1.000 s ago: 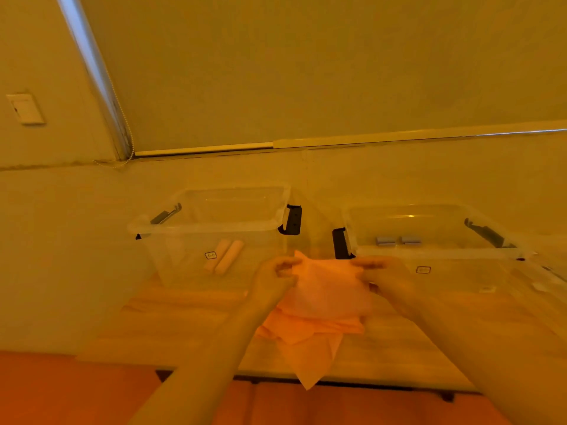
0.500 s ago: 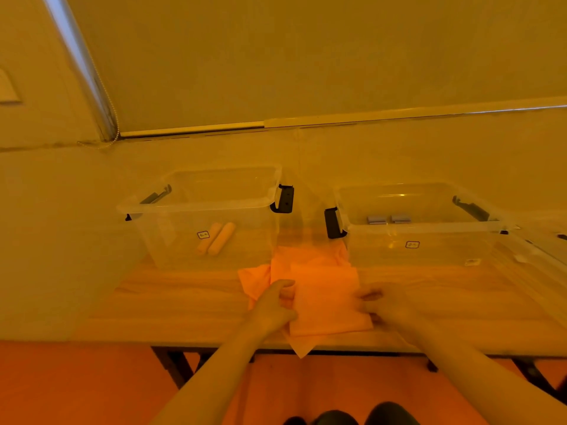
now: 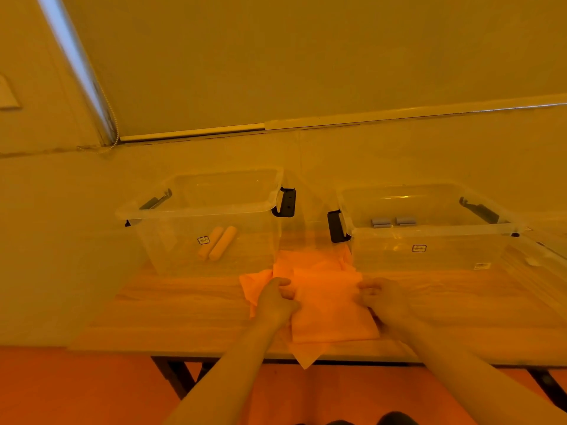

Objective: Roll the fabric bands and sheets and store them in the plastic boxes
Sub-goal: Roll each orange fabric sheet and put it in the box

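An orange fabric sheet (image 3: 329, 305) lies flat on top of a pile of other orange sheets (image 3: 306, 263) at the table's front edge. My left hand (image 3: 277, 300) pinches the top sheet's left edge, and my right hand (image 3: 383, 297) pinches its right edge. A clear plastic box (image 3: 171, 210) at the back left holds two rolled orange sheets (image 3: 217, 243). A second clear box (image 3: 429, 230) at the back right holds two rolled grey bands (image 3: 392, 221).
The wooden table (image 3: 171, 305) runs along a wall, with both boxes close to it. Black latch handles (image 3: 287, 202) stick out from the boxes' ends. A corner of one sheet hangs over the table's front edge (image 3: 306, 358).
Both hands brought the top sheet down from in front of the boxes and laid it flat on the pile. They still pinch its side edges.
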